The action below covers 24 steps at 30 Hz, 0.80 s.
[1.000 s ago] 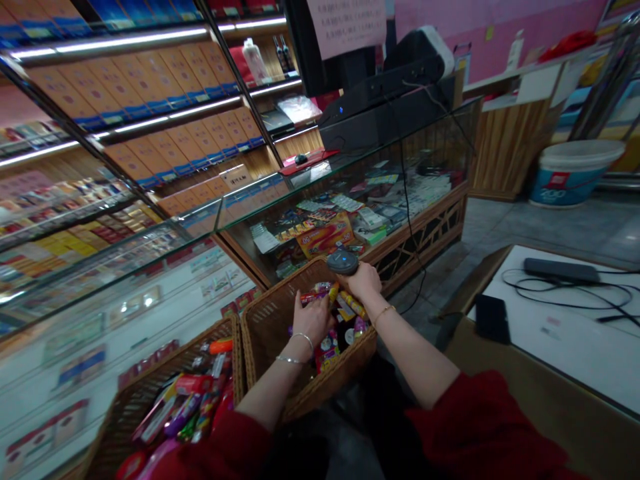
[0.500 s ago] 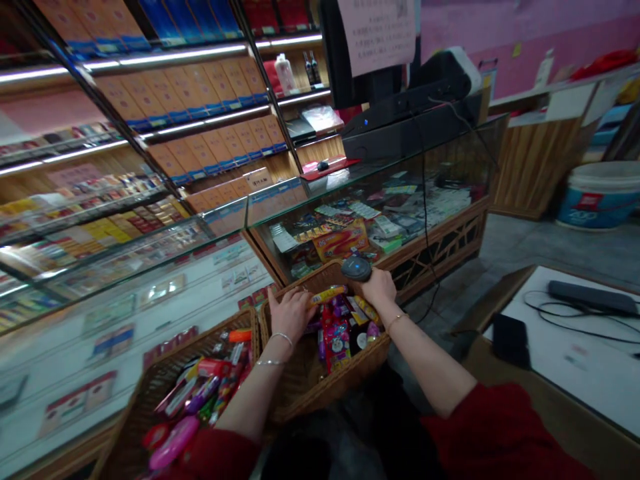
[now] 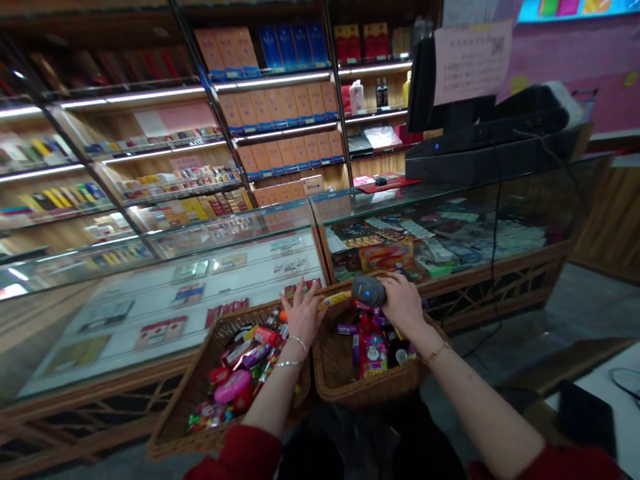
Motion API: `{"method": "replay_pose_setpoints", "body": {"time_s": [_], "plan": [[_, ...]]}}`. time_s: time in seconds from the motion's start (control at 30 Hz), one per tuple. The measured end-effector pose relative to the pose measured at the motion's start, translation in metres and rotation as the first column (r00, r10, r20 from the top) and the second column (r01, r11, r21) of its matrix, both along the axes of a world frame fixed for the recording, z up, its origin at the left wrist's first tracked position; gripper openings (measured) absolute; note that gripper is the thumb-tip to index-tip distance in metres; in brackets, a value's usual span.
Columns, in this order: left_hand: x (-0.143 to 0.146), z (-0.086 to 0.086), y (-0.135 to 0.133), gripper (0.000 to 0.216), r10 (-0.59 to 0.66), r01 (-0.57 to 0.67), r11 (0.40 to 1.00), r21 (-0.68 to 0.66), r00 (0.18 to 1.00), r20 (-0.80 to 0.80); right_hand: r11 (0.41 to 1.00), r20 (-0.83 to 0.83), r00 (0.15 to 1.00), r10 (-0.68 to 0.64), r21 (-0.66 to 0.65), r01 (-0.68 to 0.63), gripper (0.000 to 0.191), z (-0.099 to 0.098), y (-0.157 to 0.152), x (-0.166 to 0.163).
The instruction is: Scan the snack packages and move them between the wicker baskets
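Between the fingers of my left hand [image 3: 303,316] is one end of a slim yellow candy packet [image 3: 335,300], held level over the gap between two wicker baskets. My right hand [image 3: 404,308] is wrapped round a dark grey barcode scanner [image 3: 369,291]; its head with a blue light faces the packet, close to its far end. Below the scanner, the right wicker basket [image 3: 350,393] holds purple, red and pink sweets, among them a red candy bag [image 3: 374,353]. The left wicker basket [image 3: 173,417] is fuller, with a pink heart-shaped case [image 3: 233,387] and mixed wrapped sweets.
Beyond the baskets stands a glass display counter [image 3: 320,250] with a monitor [image 3: 423,83] on top. A black cable [image 3: 495,227] hangs down its front. Stocked shelves [image 3: 285,127] line the back wall. At right, a black phone-like slab [image 3: 586,417] lies by a white surface.
The view has swung left, so everything sits further right. My left hand has drawn the yellow packet leftwards out of the right basket, and the scanner has turned towards it.
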<state>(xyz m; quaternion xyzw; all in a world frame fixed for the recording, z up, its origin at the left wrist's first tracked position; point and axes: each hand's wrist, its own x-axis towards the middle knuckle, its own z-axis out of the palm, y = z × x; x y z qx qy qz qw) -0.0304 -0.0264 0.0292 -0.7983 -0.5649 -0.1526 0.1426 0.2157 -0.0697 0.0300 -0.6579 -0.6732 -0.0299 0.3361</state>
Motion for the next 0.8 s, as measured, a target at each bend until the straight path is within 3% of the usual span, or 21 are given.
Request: {"method": "replay_pose_setpoints", "body": {"time_s": [0.3, 0.8], "plan": [[-0.015, -0.015, 0.005, 0.028, 0.032, -0.032, 0.999, -0.005, 0.995, 0.095, 0.993, 0.091, 0.989, 0.120, -0.001, -0.120, 0.037, -0.022, -0.004, -0.041], [-0.016, -0.022, 0.004, 0.026, 0.013, -0.009, 1.000, -0.025, 0.987, 0.160, 0.985, 0.114, 0.986, 0.125, 0.107, -0.137, 0.035, -0.039, -0.005, -0.049]]}}
